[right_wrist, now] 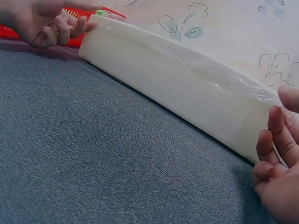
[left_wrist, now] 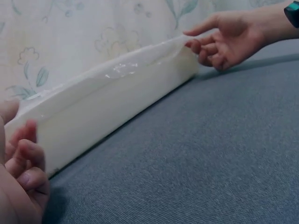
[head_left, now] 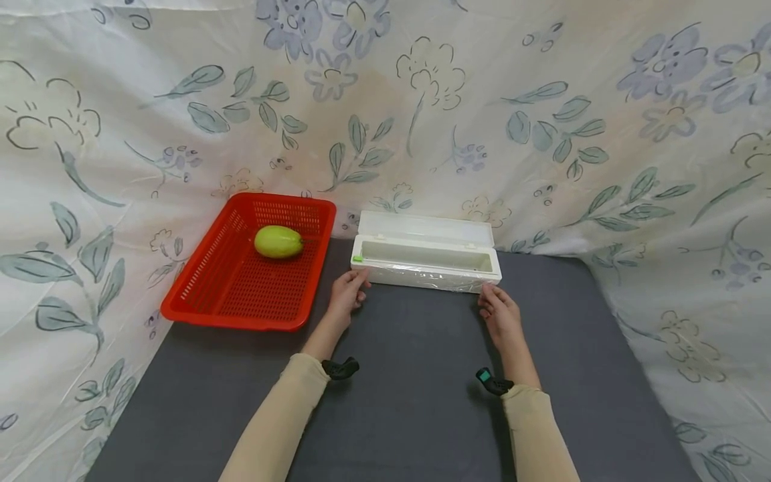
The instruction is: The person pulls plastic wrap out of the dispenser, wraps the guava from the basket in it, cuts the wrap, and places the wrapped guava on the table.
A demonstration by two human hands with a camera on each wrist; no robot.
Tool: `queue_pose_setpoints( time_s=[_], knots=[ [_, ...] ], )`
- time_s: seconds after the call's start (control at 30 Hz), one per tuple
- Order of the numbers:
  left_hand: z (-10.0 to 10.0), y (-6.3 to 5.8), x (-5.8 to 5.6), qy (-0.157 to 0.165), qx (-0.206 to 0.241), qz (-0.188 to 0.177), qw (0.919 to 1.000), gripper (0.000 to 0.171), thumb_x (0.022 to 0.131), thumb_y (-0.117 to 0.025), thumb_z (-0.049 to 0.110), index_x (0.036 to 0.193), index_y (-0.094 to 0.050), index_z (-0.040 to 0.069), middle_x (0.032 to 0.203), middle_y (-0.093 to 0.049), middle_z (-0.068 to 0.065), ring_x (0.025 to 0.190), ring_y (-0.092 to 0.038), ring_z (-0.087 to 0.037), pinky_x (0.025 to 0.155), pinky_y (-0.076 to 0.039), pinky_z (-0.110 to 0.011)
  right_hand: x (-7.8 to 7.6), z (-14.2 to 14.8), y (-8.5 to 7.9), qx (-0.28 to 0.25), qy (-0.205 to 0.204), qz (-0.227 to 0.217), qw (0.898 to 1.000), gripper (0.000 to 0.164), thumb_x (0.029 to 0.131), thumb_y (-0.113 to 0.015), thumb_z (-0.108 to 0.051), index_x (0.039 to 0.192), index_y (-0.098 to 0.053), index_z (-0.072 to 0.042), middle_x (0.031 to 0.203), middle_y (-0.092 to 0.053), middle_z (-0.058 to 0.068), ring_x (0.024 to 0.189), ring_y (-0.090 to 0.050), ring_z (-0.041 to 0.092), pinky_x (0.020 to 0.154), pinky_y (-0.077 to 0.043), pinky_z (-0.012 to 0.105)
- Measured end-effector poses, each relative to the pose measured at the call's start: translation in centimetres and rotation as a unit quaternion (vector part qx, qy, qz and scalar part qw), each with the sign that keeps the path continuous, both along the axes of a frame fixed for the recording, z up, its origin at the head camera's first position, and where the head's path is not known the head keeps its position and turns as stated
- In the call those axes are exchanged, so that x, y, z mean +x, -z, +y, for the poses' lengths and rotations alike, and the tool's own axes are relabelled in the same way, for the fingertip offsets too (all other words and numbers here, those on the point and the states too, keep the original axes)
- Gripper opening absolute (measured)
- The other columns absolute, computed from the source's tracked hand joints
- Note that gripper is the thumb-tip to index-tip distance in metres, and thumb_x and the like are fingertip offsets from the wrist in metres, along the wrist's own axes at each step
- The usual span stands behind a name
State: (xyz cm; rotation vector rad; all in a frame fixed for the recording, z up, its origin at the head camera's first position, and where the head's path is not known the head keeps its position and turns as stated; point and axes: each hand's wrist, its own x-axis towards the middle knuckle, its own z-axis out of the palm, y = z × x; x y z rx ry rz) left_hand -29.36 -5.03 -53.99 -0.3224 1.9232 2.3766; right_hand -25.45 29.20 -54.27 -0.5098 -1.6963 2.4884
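Beige sleeves (head_left: 271, 422) nearest, over the grey tabletop (head_left: 415, 402). Left hand (head_left: 347, 294) and right hand (head_left: 502, 318) each pinch a front corner of the clear film (head_left: 424, 277). Step looks like drawing film from the white cling-film dispenser (head_left: 426, 252), lid (head_left: 427, 228) up, near tabletop's far edge; next pull calls for even tension. Film: glossy, slightly wrinkled, draped over dispenser's front.

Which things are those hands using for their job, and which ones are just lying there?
Seem part of the job:
clear plastic film, pinched by the left hand and right hand
white film dispenser box, lid open

Seem just lying there:
red plastic basket, untouched
yellow-green fruit, inside the basket
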Motion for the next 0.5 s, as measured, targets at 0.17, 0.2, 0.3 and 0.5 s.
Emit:
queue_pose_setpoints(
  time_s=[0.17, 0.2, 0.3, 0.5],
  knots=[
    [0.02, -0.04, 0.25, -0.048, 0.002, 0.018, 0.9987, 0.023, 0.100, -0.076, 0.032, 0.113, -0.074, 0.013, 0.075, -0.062, 0.004, 0.052, -0.046, -0.006, 0.049, -0.036, -0.019, 0.15, 0.28, -0.07, -0.006, -0.005, 0.013, 1.000, 0.007, 0.102, -0.074, -0.021, 0.104, -0.073, -0.015, 0.085, -0.066, -0.007, 0.080, -0.058, 0.009, 0.066, -0.038, 0.022],
    [0.02, -0.01, 0.25, -0.050, -0.001, 0.020, 0.9986, 0.024, 0.100, -0.077, 0.032, 0.114, -0.075, 0.013, 0.075, -0.062, 0.003, 0.053, -0.046, -0.007, 0.049, -0.037, -0.019, 0.19, 0.32, -0.11, -0.006, -0.006, 0.014, 1.000, 0.006, 0.102, -0.073, -0.021, 0.104, -0.074, -0.015, 0.085, -0.067, -0.007, 0.080, -0.058, 0.009, 0.066, -0.038, 0.022],
    [0.03, -0.02, 0.22, -0.034, -0.015, 0.026, 0.9990, 0.027, 0.099, -0.078, 0.032, 0.115, -0.076, 0.011, 0.078, -0.063, 0.001, 0.055, -0.047, -0.007, 0.050, -0.037, -0.020, 0.28, 0.30, -0.21, -0.003, -0.005, 0.018, 1.000, 0.005, 0.103, -0.072, -0.019, 0.103, -0.075, -0.015, 0.085, -0.067, -0.006, 0.080, -0.058, 0.009, 0.065, -0.038, 0.022],
    [0.01, 0.02, 0.31, -0.003, -0.041, 0.026, 0.9988, 0.020, 0.095, -0.082, 0.026, 0.104, -0.079, 0.009, 0.077, -0.059, 0.003, 0.057, -0.046, -0.008, 0.052, -0.038, -0.021, 0.48, 0.24, -0.49, 0.025, 0.003, 0.018, 1.000, 0.018, 0.105, -0.069, -0.018, 0.089, -0.075, -0.023, 0.085, -0.067, -0.009, 0.080, -0.055, 0.008, 0.064, -0.038, 0.020]
  ],
)
